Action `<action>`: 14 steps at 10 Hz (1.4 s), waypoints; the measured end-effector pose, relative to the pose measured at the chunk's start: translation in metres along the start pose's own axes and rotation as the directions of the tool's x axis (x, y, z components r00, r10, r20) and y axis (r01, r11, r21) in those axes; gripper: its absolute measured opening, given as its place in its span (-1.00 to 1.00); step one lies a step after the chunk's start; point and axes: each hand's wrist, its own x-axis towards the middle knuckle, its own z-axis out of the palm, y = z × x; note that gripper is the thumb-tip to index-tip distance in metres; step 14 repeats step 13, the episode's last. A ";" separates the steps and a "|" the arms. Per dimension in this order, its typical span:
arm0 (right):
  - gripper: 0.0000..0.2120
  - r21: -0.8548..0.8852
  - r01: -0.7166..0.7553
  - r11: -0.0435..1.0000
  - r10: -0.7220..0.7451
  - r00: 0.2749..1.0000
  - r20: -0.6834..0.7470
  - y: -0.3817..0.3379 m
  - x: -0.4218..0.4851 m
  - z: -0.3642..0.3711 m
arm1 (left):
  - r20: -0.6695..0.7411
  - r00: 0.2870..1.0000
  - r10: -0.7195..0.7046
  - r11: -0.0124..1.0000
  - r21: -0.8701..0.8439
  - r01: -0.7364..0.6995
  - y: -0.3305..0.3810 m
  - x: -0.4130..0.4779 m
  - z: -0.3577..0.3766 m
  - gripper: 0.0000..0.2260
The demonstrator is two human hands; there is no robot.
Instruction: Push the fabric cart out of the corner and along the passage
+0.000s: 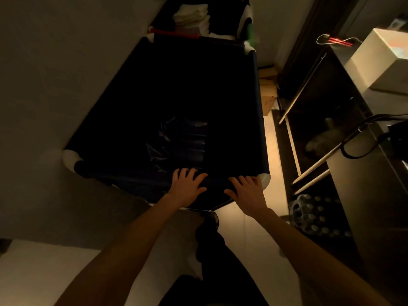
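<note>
The fabric cart [258, 111] is a deep, dark blue bin with white corner pieces, standing right in front of me against the wall on the left. Its inside is very dark; a crumpled shiny plastic sheet [176, 142] lies at the bottom. My left hand [187, 188] grips the cart's near rim with fingers curled over the edge. My right hand [247, 193] grips the same rim just to the right, near the near-right white corner [265, 178].
A wall [55, 74] runs along the left. Folded white towels [192, 16] lie beyond the cart's far end. Cardboard boxes [268, 93] stand at its right. A dark shelf unit [331, 129] with packed water bottles [318, 217] lines the right; a lit floor strip [273, 151] lies between.
</note>
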 end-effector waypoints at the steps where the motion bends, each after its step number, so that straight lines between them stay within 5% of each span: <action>1: -0.29 0.012 -0.011 1.000 0.011 1.000 0.000 -0.001 0.000 0.000 | 0.029 1.000 0.004 1.000 -0.023 -0.004 0.000 -0.001 -0.002 -0.54; 6: -0.21 0.009 0.002 1.000 -0.003 0.998 0.069 -0.008 0.002 -0.005 | 0.032 0.999 0.017 0.994 -0.110 -0.013 -0.001 0.000 0.007 -0.53; 7: -0.28 -0.021 -0.024 0.999 0.028 0.974 0.224 -0.011 0.003 -0.012 | 0.131 0.991 -0.007 0.999 -0.049 0.013 0.000 0.000 -0.004 -0.52; 8: -0.51 -0.015 -0.039 0.999 0.042 0.979 0.200 -0.013 0.004 -0.022 | 0.169 0.984 -0.059 0.996 0.071 0.047 -0.002 -0.001 -0.021 -0.47; 12: -0.37 -0.051 0.006 0.999 -0.008 1.000 -0.030 -0.034 0.033 -0.132 | -0.206 0.970 -0.127 0.988 0.063 0.143 -0.030 -0.019 -0.139 -0.42; 14: -0.35 -0.086 0.033 0.996 -0.038 0.998 -0.051 -0.037 0.030 -0.145 | -0.260 0.952 -0.159 0.987 -0.009 0.162 -0.016 -0.030 -0.147 -0.42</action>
